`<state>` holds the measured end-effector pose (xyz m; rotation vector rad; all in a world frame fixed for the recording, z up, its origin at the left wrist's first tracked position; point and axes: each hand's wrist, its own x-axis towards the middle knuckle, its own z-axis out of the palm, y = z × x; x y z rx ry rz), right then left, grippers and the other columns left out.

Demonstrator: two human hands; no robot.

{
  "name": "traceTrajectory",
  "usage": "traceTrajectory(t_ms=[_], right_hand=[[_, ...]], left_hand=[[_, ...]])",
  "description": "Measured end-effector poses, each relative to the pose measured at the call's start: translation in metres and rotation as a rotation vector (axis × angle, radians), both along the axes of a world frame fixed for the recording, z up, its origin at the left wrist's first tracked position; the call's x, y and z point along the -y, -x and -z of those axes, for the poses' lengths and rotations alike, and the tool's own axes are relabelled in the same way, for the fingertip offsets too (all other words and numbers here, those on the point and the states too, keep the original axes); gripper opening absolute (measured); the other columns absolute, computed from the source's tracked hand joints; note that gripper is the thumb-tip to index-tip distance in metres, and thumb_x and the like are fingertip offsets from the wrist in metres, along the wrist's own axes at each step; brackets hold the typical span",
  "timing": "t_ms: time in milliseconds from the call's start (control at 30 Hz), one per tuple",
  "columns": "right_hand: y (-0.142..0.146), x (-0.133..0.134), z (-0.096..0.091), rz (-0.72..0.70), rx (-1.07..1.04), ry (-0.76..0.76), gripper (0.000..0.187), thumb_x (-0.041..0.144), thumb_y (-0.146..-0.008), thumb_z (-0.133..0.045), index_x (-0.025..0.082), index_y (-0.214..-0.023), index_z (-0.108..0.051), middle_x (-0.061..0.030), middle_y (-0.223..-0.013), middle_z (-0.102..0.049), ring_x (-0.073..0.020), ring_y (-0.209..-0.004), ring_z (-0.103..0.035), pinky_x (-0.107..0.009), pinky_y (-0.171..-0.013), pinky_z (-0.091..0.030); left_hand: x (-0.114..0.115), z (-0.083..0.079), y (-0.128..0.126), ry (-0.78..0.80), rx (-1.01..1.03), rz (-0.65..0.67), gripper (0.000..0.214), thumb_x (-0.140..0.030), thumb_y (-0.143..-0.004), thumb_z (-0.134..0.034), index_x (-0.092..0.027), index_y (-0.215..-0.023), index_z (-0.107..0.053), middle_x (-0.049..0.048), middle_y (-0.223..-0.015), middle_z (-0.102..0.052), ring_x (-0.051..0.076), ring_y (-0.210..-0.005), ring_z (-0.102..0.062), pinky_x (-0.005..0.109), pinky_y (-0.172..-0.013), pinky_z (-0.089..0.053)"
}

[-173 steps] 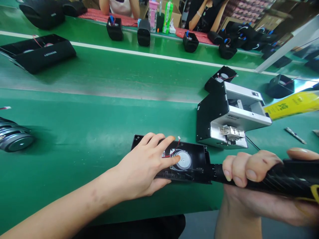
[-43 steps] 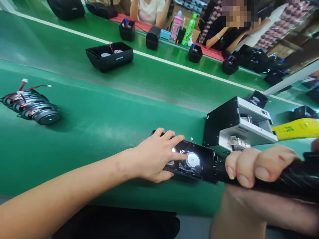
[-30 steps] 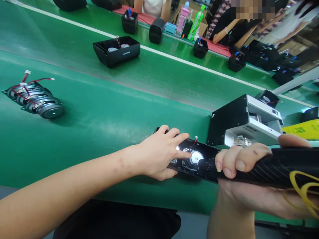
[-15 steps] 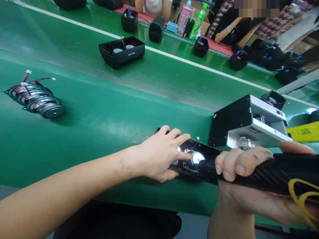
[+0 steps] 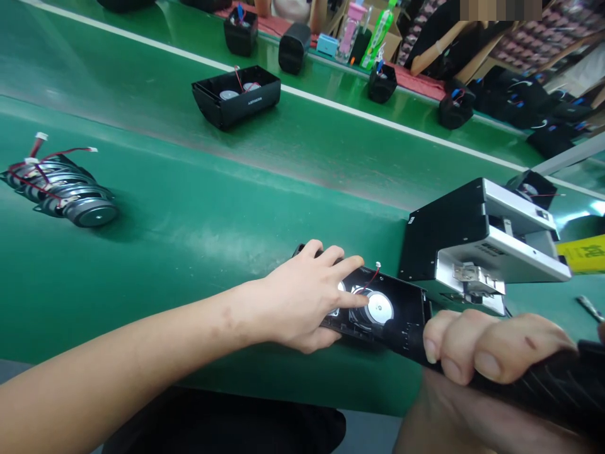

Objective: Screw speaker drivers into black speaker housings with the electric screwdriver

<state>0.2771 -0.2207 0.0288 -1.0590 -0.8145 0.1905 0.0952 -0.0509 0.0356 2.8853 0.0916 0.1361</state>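
Observation:
A black speaker housing [image 5: 401, 309] lies open side up near the front edge of the green bench, with a round silver speaker driver [image 5: 379, 308] and a red wire inside it. My left hand [image 5: 302, 296] lies flat over the housing's left part, fingers stretched out, pressing on it beside the driver. My right hand [image 5: 491, 343] is wrapped round the black grip of an electric screwdriver [image 5: 543, 384]. The tool's front end points left into the housing's right end; its tip is hidden.
A black and silver screw feeder box [image 5: 477, 243] stands just behind the housing. A row of loose speaker drivers [image 5: 61, 192] with red wires lies at the left. Another open black housing [image 5: 236, 96] rides the conveyor belt. Other people sit across the line with more black parts.
The view has shifted a little. My right hand with the screwdriver has dropped slightly lower in the picture. The black housing on the belt has drifted right. My left hand stays on the housing.

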Motion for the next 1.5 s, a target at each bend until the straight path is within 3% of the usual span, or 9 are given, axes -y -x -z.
traceTrajectory(t_ms=[433, 600, 733, 1000, 1333, 1400, 1500], right_hand=[[0.008, -0.009, -0.010, -0.009, 0.079, -0.016, 0.035, 0.046, -0.080, -0.093, 0.024, -0.079, -0.065, 0.0071, -0.062, -0.050, -0.0106, -0.039, -0.039, -0.031, -0.040, -0.040], [0.001, -0.002, 0.001, -0.083, 0.069, -0.064, 0.046, 0.064, -0.088, -0.081, 0.022, -0.079, -0.066, 0.0046, -0.067, -0.050, -0.0105, -0.043, -0.041, -0.032, -0.043, -0.043], [0.000, -0.001, 0.004, -0.101, 0.077, -0.072, 0.047, 0.067, -0.092, -0.073, 0.022, -0.081, -0.067, 0.0039, -0.069, -0.049, -0.0101, -0.044, -0.041, -0.033, -0.043, -0.044], [-0.004, 0.003, 0.008, -0.009, 0.061, -0.058, 0.046, 0.065, -0.086, -0.080, 0.023, -0.074, -0.065, 0.0039, -0.066, -0.045, -0.0109, -0.043, -0.037, -0.033, -0.042, -0.040], [0.005, -0.004, 0.001, -0.021, 0.067, -0.036, 0.044, 0.062, -0.090, -0.079, 0.022, -0.075, -0.066, 0.0046, -0.066, -0.046, -0.0098, -0.042, -0.037, -0.031, -0.043, -0.040], [0.001, -0.002, 0.004, -0.063, 0.061, -0.024, 0.045, 0.063, -0.090, -0.078, 0.021, -0.075, -0.067, 0.0050, -0.064, -0.045, -0.0101, -0.042, -0.036, -0.032, -0.043, -0.041], [-0.013, 0.001, 0.011, -0.254, 0.051, -0.020, 0.049, 0.068, -0.092, -0.073, 0.023, -0.074, -0.067, 0.0045, -0.058, -0.044, -0.0133, -0.040, -0.038, -0.035, -0.042, -0.043]], left_hand=[[0.000, 0.001, 0.001, 0.011, 0.015, 0.004, 0.061, -0.052, -0.093, -0.076, -0.032, -0.151, -0.068, 0.0206, -0.165, -0.048, 0.044, -0.132, -0.056, 0.059, -0.104, -0.044], [0.000, 0.001, 0.000, 0.010, 0.014, 0.003, 0.060, -0.052, -0.095, -0.074, -0.033, -0.152, -0.068, 0.0204, -0.165, -0.048, 0.043, -0.133, -0.056, 0.058, -0.105, -0.044], [0.000, 0.001, 0.000, 0.002, 0.014, -0.001, 0.060, -0.052, -0.095, -0.073, -0.034, -0.152, -0.067, 0.0204, -0.165, -0.048, 0.042, -0.133, -0.055, 0.058, -0.105, -0.044], [0.000, 0.001, 0.000, -0.003, 0.002, -0.002, 0.061, -0.053, -0.095, -0.073, -0.034, -0.153, -0.067, 0.0206, -0.165, -0.048, 0.042, -0.133, -0.055, 0.058, -0.105, -0.044], [0.002, 0.000, -0.002, -0.006, 0.010, -0.003, 0.061, -0.054, -0.094, -0.074, -0.035, -0.152, -0.067, 0.0197, -0.164, -0.049, 0.041, -0.132, -0.055, 0.057, -0.104, -0.044], [0.003, 0.000, -0.002, -0.011, 0.011, -0.003, 0.060, -0.055, -0.095, -0.073, -0.035, -0.151, -0.067, 0.0191, -0.163, -0.049, 0.041, -0.131, -0.055, 0.056, -0.103, -0.044], [0.003, -0.001, 0.000, -0.031, 0.021, 0.006, 0.056, -0.057, -0.098, -0.070, -0.034, -0.150, -0.068, 0.0190, -0.161, -0.051, 0.040, -0.129, -0.056, 0.055, -0.101, -0.044]])
